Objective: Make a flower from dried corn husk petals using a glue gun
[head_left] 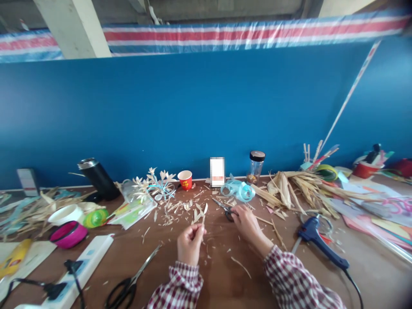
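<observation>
My left hand [189, 244] is closed in a pinch around the lower end of a thin stick with pale, dried-husk petals [205, 210] at its top, pointing up. My right hand [246, 223] lies further right with its fingers closed at the black handles of a small pair of scissors [222, 206], whose blades rest toward the back left. Husk scraps [180, 207] are scattered around both hands. Just behind the right hand sits a coil of light blue ribbon [240, 190].
White flowers on blue stems [161, 184], a red paper cup [185, 180] and a lidded jar [256, 166] stand at the back. Larger scissors [131, 281] and a power strip [82, 270] lie left. A blue glue gun [322, 242] and dried husks [289, 189] are right.
</observation>
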`<action>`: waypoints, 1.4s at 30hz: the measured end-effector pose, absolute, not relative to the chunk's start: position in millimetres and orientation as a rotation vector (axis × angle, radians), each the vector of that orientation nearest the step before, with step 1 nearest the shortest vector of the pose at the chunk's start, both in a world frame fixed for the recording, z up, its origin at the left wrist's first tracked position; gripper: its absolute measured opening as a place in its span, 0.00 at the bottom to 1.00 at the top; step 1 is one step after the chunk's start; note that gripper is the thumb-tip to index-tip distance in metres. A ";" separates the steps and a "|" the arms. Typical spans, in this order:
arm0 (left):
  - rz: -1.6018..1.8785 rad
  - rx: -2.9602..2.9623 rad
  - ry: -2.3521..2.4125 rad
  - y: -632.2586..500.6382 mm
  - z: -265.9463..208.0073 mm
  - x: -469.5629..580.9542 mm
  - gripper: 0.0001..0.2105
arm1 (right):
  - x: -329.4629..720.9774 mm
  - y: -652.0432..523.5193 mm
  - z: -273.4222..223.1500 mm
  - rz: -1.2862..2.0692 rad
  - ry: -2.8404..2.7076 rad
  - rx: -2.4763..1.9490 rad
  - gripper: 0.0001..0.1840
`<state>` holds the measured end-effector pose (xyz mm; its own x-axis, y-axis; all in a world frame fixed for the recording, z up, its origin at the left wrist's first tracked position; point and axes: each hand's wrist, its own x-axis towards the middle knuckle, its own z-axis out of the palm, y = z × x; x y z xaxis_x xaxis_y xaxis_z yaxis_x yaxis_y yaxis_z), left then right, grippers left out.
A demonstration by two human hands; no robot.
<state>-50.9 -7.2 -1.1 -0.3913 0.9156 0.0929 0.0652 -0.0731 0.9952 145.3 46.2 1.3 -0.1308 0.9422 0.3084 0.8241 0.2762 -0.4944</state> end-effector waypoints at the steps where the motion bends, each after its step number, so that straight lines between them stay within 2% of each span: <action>1: 1.600 1.064 1.524 -6.0 -1.4 -55.8 0.14 | 141.6 48.0 5.1 0.245 -2.034 -1.619 0.10; 6: 1.756 0.954 1.550 -3.7 -6.1 -65.4 0.13 | 122.1 55.0 15.7 0.196 -2.174 -1.800 0.09; 16: 1.731 0.884 1.568 -2.8 -5.0 -70.1 0.15 | 126.1 50.8 24.6 0.258 -2.198 -1.907 0.12; 24: 1.727 0.843 1.583 -2.7 -8.2 -69.3 0.15 | 138.6 47.3 8.7 0.594 -2.052 -1.514 0.20; 33: 1.685 0.906 1.577 1.7 -8.9 -63.9 0.16 | 134.1 38.9 -11.9 0.947 -1.738 -1.055 0.20; 42: 1.547 0.929 1.480 23.3 -3.0 -39.4 0.15 | 144.0 27.5 -4.3 0.902 -1.731 -1.170 0.19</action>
